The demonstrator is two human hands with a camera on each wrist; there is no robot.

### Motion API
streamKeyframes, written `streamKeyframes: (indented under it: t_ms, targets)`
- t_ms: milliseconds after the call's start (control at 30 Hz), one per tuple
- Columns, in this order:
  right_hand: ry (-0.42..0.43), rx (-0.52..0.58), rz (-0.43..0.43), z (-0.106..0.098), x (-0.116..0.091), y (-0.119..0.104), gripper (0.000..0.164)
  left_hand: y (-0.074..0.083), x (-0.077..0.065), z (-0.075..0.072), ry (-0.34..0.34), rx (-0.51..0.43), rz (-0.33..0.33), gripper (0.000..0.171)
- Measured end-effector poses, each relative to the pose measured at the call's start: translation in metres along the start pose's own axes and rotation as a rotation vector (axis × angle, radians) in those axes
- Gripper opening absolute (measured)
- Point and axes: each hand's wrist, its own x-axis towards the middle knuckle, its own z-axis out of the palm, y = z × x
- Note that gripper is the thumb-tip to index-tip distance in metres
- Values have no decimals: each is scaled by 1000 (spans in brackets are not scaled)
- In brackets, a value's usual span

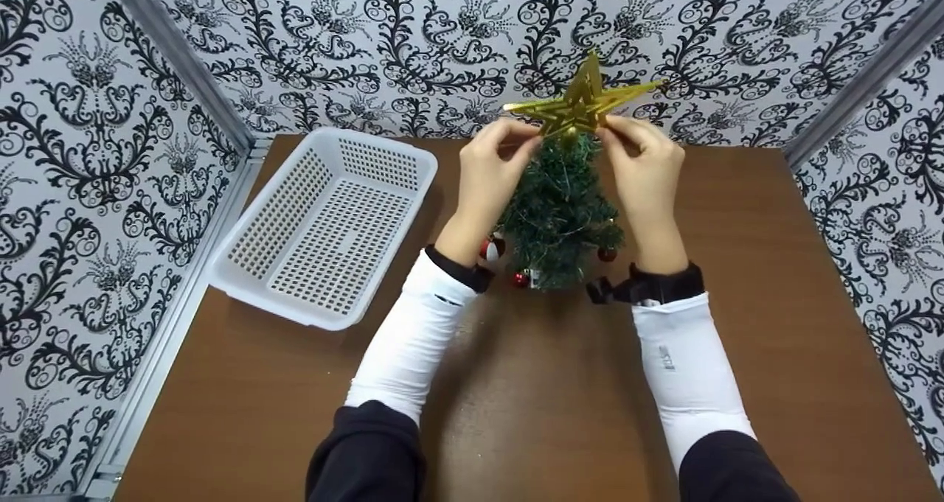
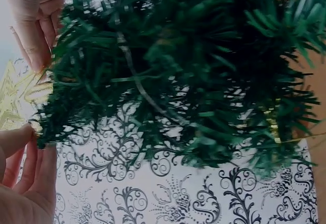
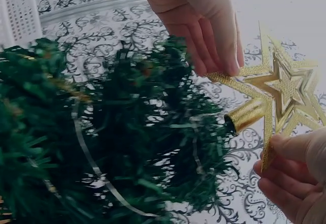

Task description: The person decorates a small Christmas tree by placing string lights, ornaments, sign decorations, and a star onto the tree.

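Note:
A gold star tree topper (image 1: 582, 104) with an open, layered outline sits over the tip of a small green Christmas tree (image 1: 558, 214). My left hand (image 1: 494, 163) pinches the star's lower left point between thumb and fingers. On the other side my right hand (image 1: 647, 166) pinches the lower right point. In the right wrist view, the star's gold tube (image 3: 247, 116) lines up with the treetop, its open end right at the top needles. Silvery wire (image 3: 97, 170) winds around the branches.
A white perforated plastic basket (image 1: 343, 233) stands left of the tree on the brown table (image 1: 546, 399). Red baubles (image 1: 607, 253) and a red-and-white ornament (image 1: 492, 248) hang low on the tree. Patterned black-and-white walls (image 1: 442, 52) enclose the back and sides.

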Motion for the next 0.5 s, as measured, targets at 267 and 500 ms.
streamKeyframes:
  t_ms: [267, 500]
  targets:
    - [-49, -69, 63, 3, -6, 10, 21, -8, -1, 4, -28, 45, -63, 12]
    - [-88, -94, 124, 3, -6, 11, 25, -12, 1, 7, -31, 72, -105, 12]
